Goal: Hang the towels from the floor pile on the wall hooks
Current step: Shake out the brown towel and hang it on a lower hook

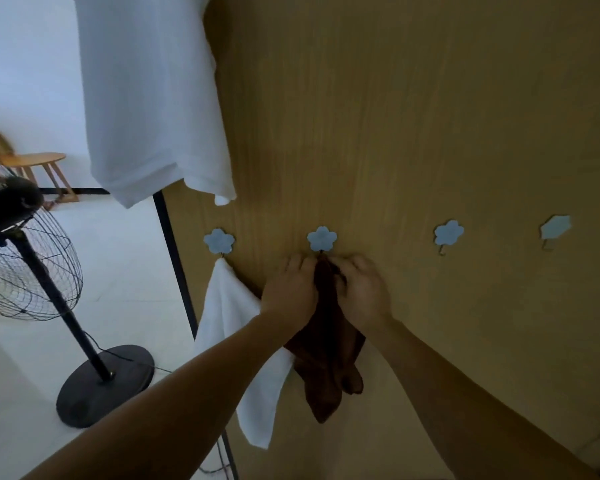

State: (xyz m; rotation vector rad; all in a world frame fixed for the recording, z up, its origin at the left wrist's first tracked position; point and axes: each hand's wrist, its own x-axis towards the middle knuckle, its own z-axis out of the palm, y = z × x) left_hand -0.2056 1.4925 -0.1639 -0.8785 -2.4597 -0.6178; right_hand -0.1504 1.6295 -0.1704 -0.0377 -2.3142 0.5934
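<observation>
A home interior. Flower-shaped hooks line a wooden wall panel. Far left stand a pedestal fan and wooden chair.

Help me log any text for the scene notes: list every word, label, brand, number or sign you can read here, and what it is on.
None: no readable text shows anywhere.
The flower hooks, brown towel, white towel, hanging white garment and wooden panel are plain.
The fan shows no legible brand mark.

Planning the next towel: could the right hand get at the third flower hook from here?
Probably yes: the third flower hook hangs bare beside the right hand, though that hand grips the brown towel.
</observation>
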